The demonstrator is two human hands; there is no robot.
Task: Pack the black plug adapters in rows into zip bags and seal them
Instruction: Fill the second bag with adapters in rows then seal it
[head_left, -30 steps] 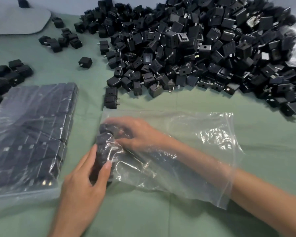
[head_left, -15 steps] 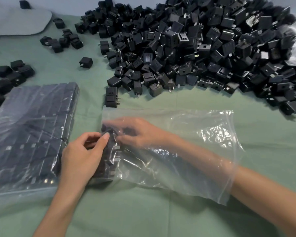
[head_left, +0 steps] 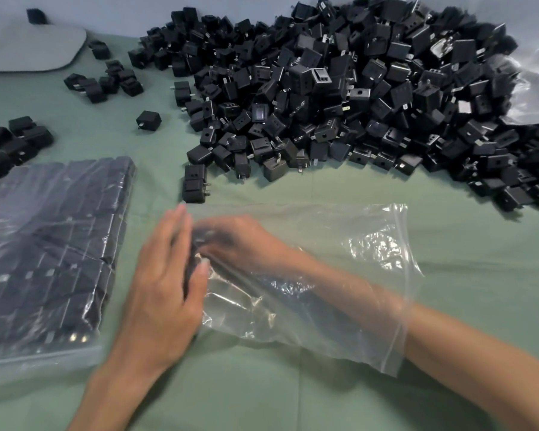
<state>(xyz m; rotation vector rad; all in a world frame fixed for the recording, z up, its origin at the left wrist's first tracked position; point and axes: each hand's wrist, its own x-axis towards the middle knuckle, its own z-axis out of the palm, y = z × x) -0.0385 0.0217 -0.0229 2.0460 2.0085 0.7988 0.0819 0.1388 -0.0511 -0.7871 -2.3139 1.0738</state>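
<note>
Step looks like seating row in zip bag, centre frame. My left hand flat, fingers straight, braces bag end from outside. My right hand inside, on adapters; grip blurred, can't tell. Next: square row, fetch more from pile, upper right.

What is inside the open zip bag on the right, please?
The right hand and forearm reach inside the zip bag, at black adapters near its bottom. The left hand, outside, hides how many.

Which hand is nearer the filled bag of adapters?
Left. The left hand lies beside the filled bag; the right hand is farther right, inside the open zip bag.
</note>
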